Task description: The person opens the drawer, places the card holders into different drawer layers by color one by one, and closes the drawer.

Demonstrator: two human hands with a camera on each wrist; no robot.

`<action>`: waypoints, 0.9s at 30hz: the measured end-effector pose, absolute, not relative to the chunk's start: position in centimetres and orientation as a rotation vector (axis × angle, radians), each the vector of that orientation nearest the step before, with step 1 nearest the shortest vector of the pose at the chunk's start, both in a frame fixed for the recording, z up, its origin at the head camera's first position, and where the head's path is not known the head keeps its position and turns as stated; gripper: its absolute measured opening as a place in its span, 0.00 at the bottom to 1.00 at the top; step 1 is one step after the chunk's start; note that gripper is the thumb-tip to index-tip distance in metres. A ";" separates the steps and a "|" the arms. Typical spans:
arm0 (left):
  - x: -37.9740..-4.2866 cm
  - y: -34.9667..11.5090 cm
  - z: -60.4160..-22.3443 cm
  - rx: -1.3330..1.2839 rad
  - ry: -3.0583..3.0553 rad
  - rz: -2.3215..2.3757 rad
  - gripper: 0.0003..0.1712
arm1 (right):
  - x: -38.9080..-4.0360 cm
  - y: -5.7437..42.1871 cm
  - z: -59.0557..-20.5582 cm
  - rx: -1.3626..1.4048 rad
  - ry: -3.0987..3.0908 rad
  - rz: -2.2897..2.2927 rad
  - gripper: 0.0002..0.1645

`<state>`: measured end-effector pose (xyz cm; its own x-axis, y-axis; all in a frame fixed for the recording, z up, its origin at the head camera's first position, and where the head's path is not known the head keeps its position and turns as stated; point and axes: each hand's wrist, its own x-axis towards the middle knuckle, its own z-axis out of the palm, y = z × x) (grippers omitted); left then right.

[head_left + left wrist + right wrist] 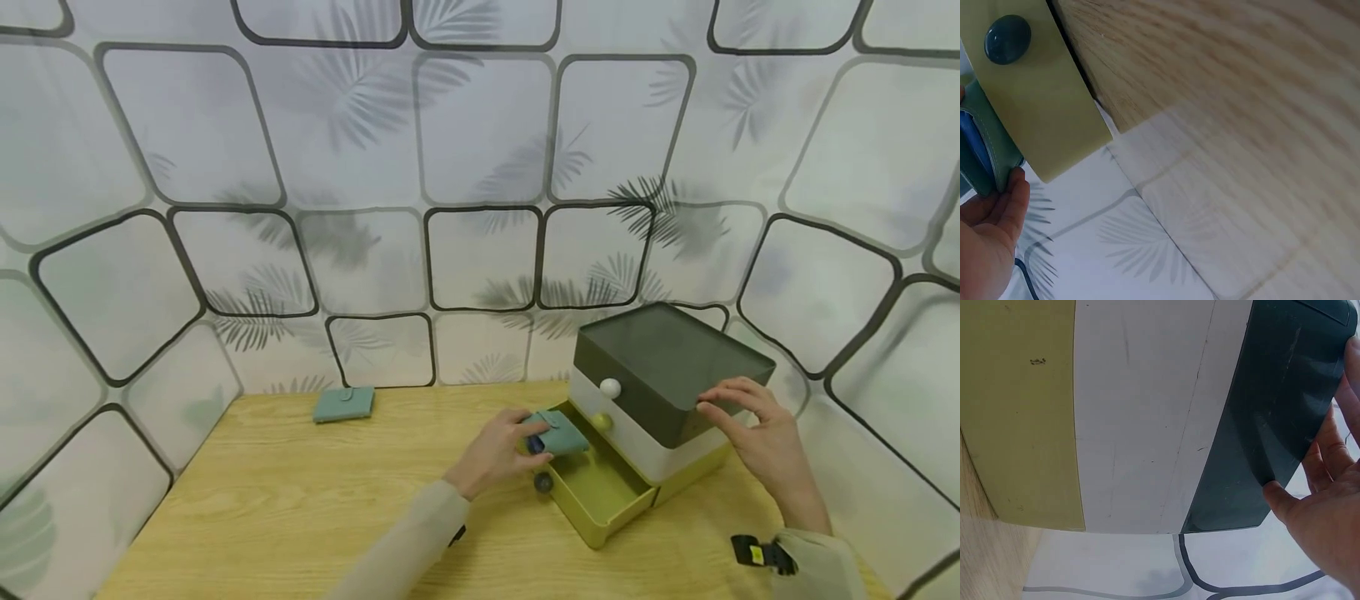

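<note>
A teal wallet [561,437] with a strap closure is pinched in my left hand [491,454], thumb on one side and fingers on the other. It hangs over the pulled-out bottom drawer [611,487] of a small drawer cabinet [675,342]. Dark blue shows in the wallet's open fold in the left wrist view. My right hand [765,437] rests at the edge of the cabinet's dark green top, its thumb [1280,499] against the side wall and the fingers over the upper edge.
Another teal wallet [343,404] lies at the back left of the wooden table [300,500]. The cabinet's white middle drawer and dark upper drawer are closed, with round knobs [611,388]. A patterned curtain [480,250] hangs behind and along both sides.
</note>
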<state>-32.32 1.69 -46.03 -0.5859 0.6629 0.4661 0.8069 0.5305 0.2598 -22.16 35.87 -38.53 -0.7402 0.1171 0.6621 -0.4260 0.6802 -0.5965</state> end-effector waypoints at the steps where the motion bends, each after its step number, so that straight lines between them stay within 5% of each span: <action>1: -32.3 1.8 -46.0 -1.213 -2.476 -0.660 0.26 | -22.2 35.9 -38.6 0.235 -2.195 1.013 0.10; 27: -32.9 4.5 -46.8 -1.005 -2.625 -0.791 0.34 | -22.0 35.8 -38.8 0.213 -2.209 1.026 0.09</action>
<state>-32.88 4.48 -46.78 -0.7416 0.5514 0.3821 0.6707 0.6210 0.4056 -21.99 35.84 -38.76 -0.7538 0.1298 0.6442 -0.4085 0.6753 -0.6141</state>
